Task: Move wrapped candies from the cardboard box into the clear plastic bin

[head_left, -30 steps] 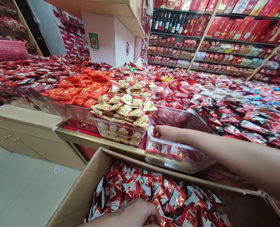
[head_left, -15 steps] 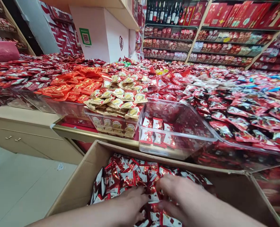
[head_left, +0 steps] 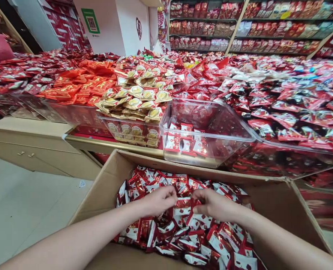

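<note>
Both my hands are inside an open cardboard box (head_left: 104, 187) heaped with small red-and-white snack packets (head_left: 200, 236). My left hand (head_left: 159, 200) and my right hand (head_left: 211, 204) pinch the same red packet (head_left: 182, 205) from either side, just above the heap. Behind the box stands a clear plastic bin (head_left: 234, 127) on the counter's edge, with a few of the same red packets (head_left: 183, 142) lined up at its front left.
Left of the clear bin is another bin piled with gold packets (head_left: 138, 99), then orange-red packets (head_left: 76, 88). Red packets cover the whole display counter (head_left: 290, 101). Shelves of red goods (head_left: 267, 30) line the back wall. A tiled floor (head_left: 26, 202) lies to the left.
My right hand left the clear bin and came down into the cardboard box. Both hands now meet on one red packet. The view has tilted downward.
</note>
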Motion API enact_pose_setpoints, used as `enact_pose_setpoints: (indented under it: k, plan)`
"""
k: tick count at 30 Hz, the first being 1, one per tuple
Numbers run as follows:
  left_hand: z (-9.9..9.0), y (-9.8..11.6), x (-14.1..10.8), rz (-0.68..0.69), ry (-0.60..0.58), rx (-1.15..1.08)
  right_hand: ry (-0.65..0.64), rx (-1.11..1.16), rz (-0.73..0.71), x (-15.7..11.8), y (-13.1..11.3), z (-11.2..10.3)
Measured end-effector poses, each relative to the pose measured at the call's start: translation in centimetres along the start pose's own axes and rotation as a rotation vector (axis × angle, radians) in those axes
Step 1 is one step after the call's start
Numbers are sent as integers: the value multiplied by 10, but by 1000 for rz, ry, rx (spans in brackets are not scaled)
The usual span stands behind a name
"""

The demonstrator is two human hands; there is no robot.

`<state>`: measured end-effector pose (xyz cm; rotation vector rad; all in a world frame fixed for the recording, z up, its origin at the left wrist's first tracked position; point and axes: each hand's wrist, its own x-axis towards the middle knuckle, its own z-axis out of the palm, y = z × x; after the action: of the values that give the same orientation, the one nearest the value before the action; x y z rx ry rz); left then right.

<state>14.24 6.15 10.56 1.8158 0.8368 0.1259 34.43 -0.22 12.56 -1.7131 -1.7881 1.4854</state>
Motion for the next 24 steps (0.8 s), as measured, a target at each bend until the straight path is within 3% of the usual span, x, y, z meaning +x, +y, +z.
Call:
enact_pose_setpoints:
  k: [5,10,16,20,24]
  plan:
    - [-12,16,3,30,102,-254,-55,464,-32,-5,-6,-9]
    - [-12,23,-2,49,100,-415,67,550,-91,-4,-10,0]
    - [-9,33,-8,31,-45,-667,79,753,-39,-5,-16,6]
    - [-10,33,-8,-10,-56,-668,167,623,-51,-6,-15,8]
    - [-11,29,-8,-25,-59,-643,391,113,-339,-13,-19,8]
